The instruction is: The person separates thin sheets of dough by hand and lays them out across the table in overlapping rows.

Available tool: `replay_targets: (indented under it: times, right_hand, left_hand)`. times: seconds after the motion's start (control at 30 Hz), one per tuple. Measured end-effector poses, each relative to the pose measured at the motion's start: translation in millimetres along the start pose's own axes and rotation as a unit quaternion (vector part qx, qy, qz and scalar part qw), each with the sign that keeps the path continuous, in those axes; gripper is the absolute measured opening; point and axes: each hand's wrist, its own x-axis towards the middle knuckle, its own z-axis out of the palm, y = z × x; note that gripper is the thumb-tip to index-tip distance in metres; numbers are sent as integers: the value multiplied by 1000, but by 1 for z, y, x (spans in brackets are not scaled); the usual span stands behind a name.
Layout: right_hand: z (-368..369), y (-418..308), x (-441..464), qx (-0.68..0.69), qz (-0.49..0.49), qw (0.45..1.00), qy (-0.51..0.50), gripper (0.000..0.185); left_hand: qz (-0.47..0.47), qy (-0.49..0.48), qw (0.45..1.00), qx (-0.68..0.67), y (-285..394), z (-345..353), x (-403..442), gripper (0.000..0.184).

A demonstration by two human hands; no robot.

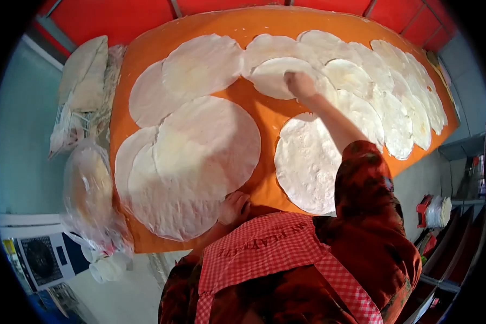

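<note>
My right hand [301, 85] reaches across the table, its fingers closed over a round, thin flatbread [275, 77] at the middle back. Whatever those fingers hold, if anything, is hidden. Near the front edge, my left hand [234, 209] rests with fingers curled beside a large flatbread [205, 146], which overlaps others in the left pile. Below my right forearm lies a bubbled, floury flatbread [306, 162], partly covered by the sleeve. Behind it, several overlapping flatbreads [397, 121] spread to the right. More large pale rounds, including one flatbread [202, 62], lie at the back left.
An orange cloth [270, 121] covers the table. Along its left side stand a folded cloth bundle [85, 75] and a clear plastic bag [89, 189]. Red panels [232, 5] border the back. Shelves [453, 243] stand at the right, and a fan-like appliance [40, 259] at lower left.
</note>
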Motion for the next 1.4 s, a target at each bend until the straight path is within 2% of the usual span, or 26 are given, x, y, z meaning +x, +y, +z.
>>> replay_targets:
  times: [0.13, 0.2, 0.3, 0.33, 0.37, 0.47, 0.5, 0.57, 0.6, 0.67, 0.7, 0.73, 0.77, 0.8, 0.87, 0.9, 1.0, 1.03, 1.23, 1.33, 1.4]
  right_hand:
    - [-75, -78, 44, -25, -116, 991, 58, 10]
    - [-88, -129, 33, -7, -166, 986, 26, 10]
    - [-49, -179, -23, 49, -252, 966, -10, 6]
    - [-24, -186, -44, 10, -279, 958, -61, 21]
    - [-3, -194, -70, 48, -279, 956, -73, 26]
    - [31, -202, -111, 111, -252, 942, -189, 22]
    - [32, -203, -108, 106, -238, 947, -187, 21]
    - [28, -200, -101, 95, -205, 957, -183, 19]
    - [17, -203, -101, 87, -237, 952, -171, 18]
    - [-12, -208, -94, 63, -299, 943, -132, 15]
    - [-22, -212, -103, 52, -315, 935, -153, 17]
    - [-36, -224, -119, 35, -336, 928, -160, 18]
    - [-28, -221, -140, 73, -360, 921, -133, 20]
    - [-53, -234, -156, 132, -375, 892, -214, 23]
    - [-23, -221, -195, 40, -371, 893, -252, 30]
    - [-47, -232, -198, 106, -377, 886, -248, 29]
    - [-32, -221, -222, 91, -371, 892, -241, 35]
    - [-30, -220, -228, 91, -368, 892, -244, 34]
    - [-27, -221, -260, 103, -348, 890, -275, 28]
    - [-16, -219, -275, 146, -340, 893, -257, 25]
    - [-14, -215, -285, 196, -336, 893, -229, 22]
  left_hand:
    - [-3, 12, 1000, 2, -1, 1, -1, 18]
    - [2, 17, 1000, 1, 2, -4, 4, 19]
    - [-6, 31, 999, -15, 2, -5, -1, 19]
    - [-5, 34, 999, -21, -2, -2, -2, 20]
    - [-4, 35, 999, -27, -4, 0, -4, 20]
    - [-44, 11, 994, -103, 8, -16, -2, 20]
    - [-99, -15, 982, -161, 16, -22, -2, 19]
    - [-127, -3, 962, -242, 22, -31, -8, 20]
    - [-137, 1, 950, -280, 22, -34, -9, 21]
    - [-259, 45, 839, -476, 23, -36, -18, 26]
    - [-307, 62, 767, -560, 21, -40, -18, 30]
    - [-315, 104, 713, -618, 17, -46, -16, 35]
    - [-323, 143, 651, -672, 15, -53, -18, 41]
    - [-333, 179, 580, -722, 13, -59, -19, 47]
    - [-372, 182, 587, -695, 15, -81, -19, 53]
    - [-392, 189, 589, -680, 16, -89, -18, 56]
    - [-396, 193, 571, -693, 1, -82, -33, 50]
    - [-421, 192, 587, -665, -7, -79, -34, 41]
    - [-496, 151, 643, -563, 7, -83, -23, 20]
    - [-477, 112, 750, -444, -20, -65, -33, 14]
    - [-417, 179, 811, -369, -29, -50, -37, 15]
